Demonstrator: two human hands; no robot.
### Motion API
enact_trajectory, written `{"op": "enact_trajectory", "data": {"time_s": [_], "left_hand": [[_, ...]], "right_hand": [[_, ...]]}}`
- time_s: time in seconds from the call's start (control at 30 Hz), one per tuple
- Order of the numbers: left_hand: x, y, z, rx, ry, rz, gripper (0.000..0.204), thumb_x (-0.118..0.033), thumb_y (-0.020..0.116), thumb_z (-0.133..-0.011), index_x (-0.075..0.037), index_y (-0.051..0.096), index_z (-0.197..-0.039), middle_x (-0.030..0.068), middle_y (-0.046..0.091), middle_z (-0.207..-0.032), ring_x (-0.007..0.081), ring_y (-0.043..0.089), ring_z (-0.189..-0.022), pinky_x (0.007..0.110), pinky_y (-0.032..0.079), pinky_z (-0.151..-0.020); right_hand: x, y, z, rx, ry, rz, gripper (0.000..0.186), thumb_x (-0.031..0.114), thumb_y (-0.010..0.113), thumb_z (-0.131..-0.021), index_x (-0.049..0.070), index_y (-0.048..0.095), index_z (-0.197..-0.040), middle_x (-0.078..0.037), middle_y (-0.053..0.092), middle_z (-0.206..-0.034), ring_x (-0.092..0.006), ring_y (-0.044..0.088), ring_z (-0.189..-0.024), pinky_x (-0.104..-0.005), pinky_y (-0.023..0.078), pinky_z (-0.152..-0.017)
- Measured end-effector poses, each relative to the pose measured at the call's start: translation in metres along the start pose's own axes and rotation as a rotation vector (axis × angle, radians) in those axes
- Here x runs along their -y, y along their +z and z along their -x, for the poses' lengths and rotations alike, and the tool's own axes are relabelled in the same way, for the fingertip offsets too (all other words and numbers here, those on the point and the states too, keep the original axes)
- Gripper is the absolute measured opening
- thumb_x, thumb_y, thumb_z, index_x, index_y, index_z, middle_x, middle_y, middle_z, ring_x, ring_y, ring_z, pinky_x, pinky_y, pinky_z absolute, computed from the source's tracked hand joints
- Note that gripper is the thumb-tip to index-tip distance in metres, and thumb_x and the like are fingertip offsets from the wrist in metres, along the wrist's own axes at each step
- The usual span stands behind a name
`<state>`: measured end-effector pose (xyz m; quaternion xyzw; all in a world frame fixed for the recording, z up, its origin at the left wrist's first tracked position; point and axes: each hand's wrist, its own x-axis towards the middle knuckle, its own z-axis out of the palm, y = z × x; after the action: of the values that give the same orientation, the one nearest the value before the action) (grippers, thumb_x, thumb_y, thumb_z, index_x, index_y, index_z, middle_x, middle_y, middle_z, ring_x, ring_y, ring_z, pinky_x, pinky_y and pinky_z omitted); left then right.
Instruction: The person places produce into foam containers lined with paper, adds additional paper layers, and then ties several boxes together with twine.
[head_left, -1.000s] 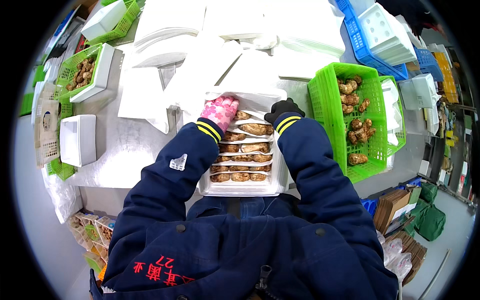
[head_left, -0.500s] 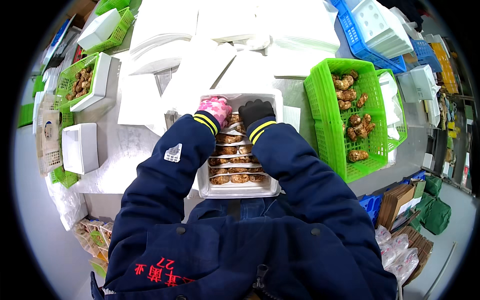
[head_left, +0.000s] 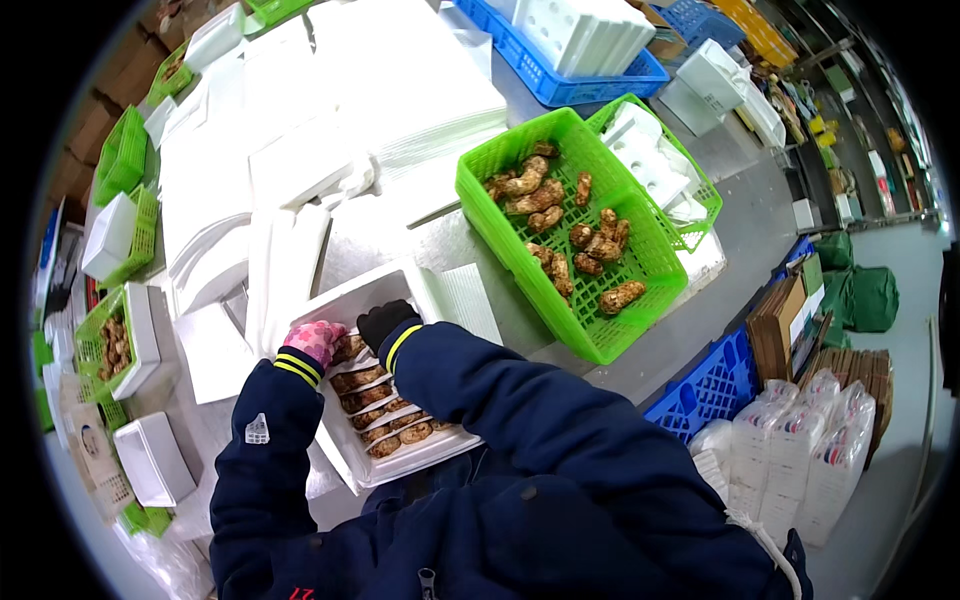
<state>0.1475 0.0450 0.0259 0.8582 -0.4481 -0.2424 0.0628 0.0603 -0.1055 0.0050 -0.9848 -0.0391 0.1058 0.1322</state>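
A white foam box stands in front of me at the near edge of the table. Brown, knobbly mushrooms lie in it in several rows, parted by thin white sheets. My left hand, in a pink patterned glove, is closed at the left of the upper row, beside a mushroom. Close by on the right, my right hand in a black glove has its fingers curled down into the box. What either hand pinches is hidden beneath the gloves.
A green basket to the right holds several loose mushrooms. Behind it, a blue crate carries white foam pieces. Stacked white sheets cover the far table. At left sit a smaller foam box and a green basket of mushrooms.
My view has swung to the right, so the table and box appear tilted and shifted left. Both hands stay together at the upper row in the box.
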Motion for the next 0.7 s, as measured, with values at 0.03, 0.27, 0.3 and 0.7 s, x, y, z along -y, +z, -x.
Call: {"op": "enact_trajectory", "data": {"time_s": [0.03, 0.27, 0.3, 0.7], "left_hand": [[-0.001, -0.001, -0.005, 0.031, -0.046, -0.011, 0.016, -0.021, 0.053, -0.080, -0.013, 0.065, -0.088, 0.0108, 0.064, -0.085, 0.0297, 0.060, -0.085, 0.037, 0.049, -0.073], [-0.009, 0.013, -0.014, 0.025, 0.025, -0.469, 0.013, -0.021, 0.049, -0.078, -0.013, 0.059, -0.078, 0.0069, 0.060, -0.078, 0.0263, 0.060, -0.079, 0.041, 0.048, -0.066], [-0.003, 0.019, -0.002, -0.025, 0.039, -0.505, 0.013, -0.020, 0.047, -0.080, -0.012, 0.057, -0.078, 0.0068, 0.057, -0.077, 0.0262, 0.058, -0.078, 0.040, 0.047, -0.065], [-0.030, 0.030, 0.028, -0.241, -0.026, -0.293, 0.031, -0.017, 0.054, -0.080, -0.005, 0.052, -0.109, 0.0107, 0.057, -0.097, 0.0278, 0.055, -0.091, 0.039, 0.043, -0.078]], "right_hand": [[-0.001, -0.001, 0.001, -0.003, 0.025, -0.028, 0.013, 0.018, 0.052, -0.078, 0.013, 0.061, -0.086, -0.008, 0.065, -0.082, -0.0263, 0.063, -0.075, -0.0394, 0.048, -0.067], [-0.001, -0.046, 0.044, -0.115, -0.079, -0.098, 0.018, 0.021, 0.049, -0.081, 0.016, 0.063, -0.092, -0.007, 0.060, -0.090, -0.0247, 0.059, -0.084, -0.0404, 0.046, -0.069], [-0.001, -0.069, 0.053, -0.229, -0.073, -0.120, 0.016, 0.019, 0.051, -0.079, 0.014, 0.062, -0.089, -0.007, 0.060, -0.086, -0.0234, 0.060, -0.079, -0.0384, 0.047, -0.067], [-0.273, -0.148, 0.089, -0.575, 0.255, -0.290, 0.022, 0.014, 0.063, -0.077, 0.014, 0.065, -0.099, -0.007, 0.066, -0.088, -0.0202, 0.064, -0.080, -0.0312, 0.050, -0.073]]}}
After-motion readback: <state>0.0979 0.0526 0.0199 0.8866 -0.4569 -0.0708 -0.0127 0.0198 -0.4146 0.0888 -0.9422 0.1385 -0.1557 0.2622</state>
